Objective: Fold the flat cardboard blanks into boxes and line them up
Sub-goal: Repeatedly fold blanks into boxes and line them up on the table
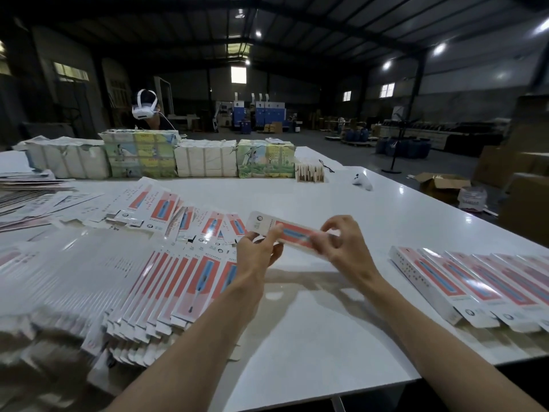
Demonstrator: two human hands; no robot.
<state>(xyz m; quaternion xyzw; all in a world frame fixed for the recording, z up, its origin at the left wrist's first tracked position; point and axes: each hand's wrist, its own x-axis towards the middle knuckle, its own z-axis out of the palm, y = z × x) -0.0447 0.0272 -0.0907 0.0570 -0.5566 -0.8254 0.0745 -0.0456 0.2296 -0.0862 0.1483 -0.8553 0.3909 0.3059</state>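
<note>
Folding in hand: left grip (258, 251) and right grip (341, 243) both pinch one blank (292, 231); next likely tuck its flaps, then join the box row (445, 282) right of the blank

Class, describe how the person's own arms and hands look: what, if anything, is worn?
The left forearm and right forearm are bare, no sleeves in view. The left hand and right hand wear no gloves; no watch, ring or band shows.
</note>
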